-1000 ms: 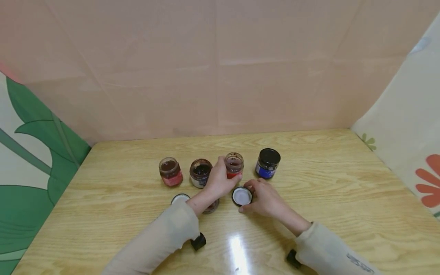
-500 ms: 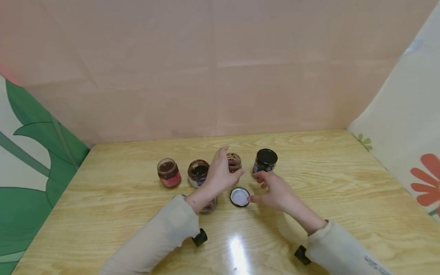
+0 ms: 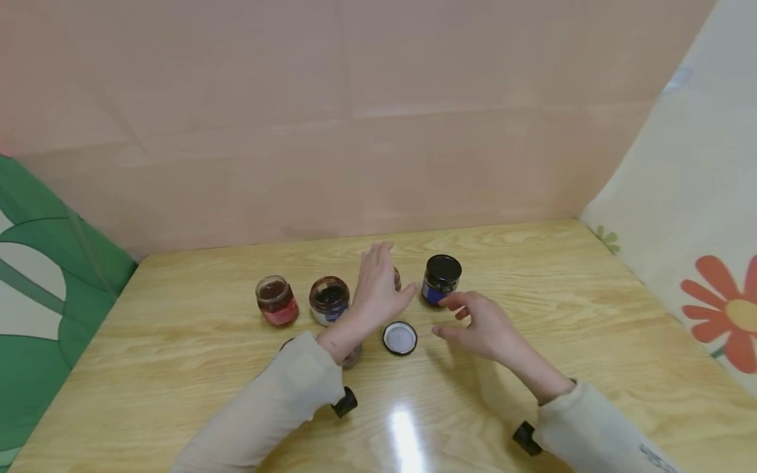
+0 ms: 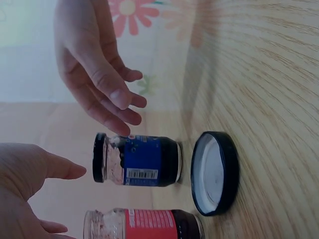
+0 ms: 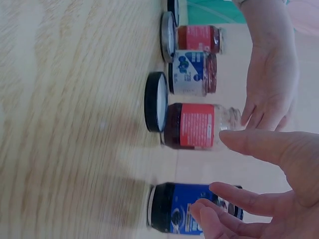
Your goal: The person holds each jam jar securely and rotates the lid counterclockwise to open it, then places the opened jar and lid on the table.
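Observation:
My left hand (image 3: 378, 289) hovers with fingers extended near a red-labelled open jar (image 5: 197, 125), which it mostly covers in the head view. Fingers loosely bent and holding nothing, my right hand (image 3: 481, 325) is close to a blue-labelled jar (image 3: 441, 281) with a black lid on it. Between the hands a loose black lid (image 3: 400, 338) lies with its white inside up, just in front of the red-labelled jar. Left of my left hand stand an open jar with a white and blue label (image 3: 329, 301) and another open red-labelled jar (image 3: 276, 301).
Two more loose lids, one of them a lid (image 3: 353, 357) by my left wrist, are partly hidden by the left sleeve (image 3: 278, 401). Everything stands on a wood-grain table (image 3: 195, 289). A pinkish backdrop (image 3: 343, 131) rises behind it, with patterned cloth at both sides.
My left hand has let go of the red-labelled jar and lifted its fingers. My right hand has released the loose lid and moved right, toward the blue-labelled jar. The head view has turned slightly right.

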Demonstrator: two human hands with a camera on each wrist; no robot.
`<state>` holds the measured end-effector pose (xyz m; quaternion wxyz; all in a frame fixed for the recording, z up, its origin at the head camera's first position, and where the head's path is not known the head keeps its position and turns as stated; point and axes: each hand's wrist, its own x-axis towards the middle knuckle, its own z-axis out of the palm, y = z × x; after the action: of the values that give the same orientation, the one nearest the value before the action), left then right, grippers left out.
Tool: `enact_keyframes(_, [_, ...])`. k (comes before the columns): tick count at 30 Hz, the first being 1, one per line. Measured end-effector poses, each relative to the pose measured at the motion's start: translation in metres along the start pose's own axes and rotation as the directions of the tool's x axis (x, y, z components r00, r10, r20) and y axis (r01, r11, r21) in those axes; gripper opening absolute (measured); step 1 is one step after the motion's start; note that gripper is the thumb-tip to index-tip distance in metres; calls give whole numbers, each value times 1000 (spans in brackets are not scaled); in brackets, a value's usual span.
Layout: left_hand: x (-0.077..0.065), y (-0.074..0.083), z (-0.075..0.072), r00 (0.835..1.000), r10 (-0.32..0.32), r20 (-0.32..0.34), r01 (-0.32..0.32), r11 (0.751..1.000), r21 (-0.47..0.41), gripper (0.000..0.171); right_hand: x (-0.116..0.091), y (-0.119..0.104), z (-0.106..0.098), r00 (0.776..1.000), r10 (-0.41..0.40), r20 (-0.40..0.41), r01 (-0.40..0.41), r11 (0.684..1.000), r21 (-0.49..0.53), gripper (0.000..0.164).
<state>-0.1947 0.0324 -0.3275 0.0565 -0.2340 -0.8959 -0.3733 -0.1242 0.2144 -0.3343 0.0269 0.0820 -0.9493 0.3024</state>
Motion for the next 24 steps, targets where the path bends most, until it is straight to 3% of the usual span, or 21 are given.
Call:
enact_keyframes(13, [10,19,8,994,-68,81,65,997,38,79,-6,9,-13,995,44,-85,-43,999,10,34])
enact_keyframes(24, [16,33,29,992,5,122,-9,999,31,79,-12,27,-19,987,116,-111,-113,993,34,32])
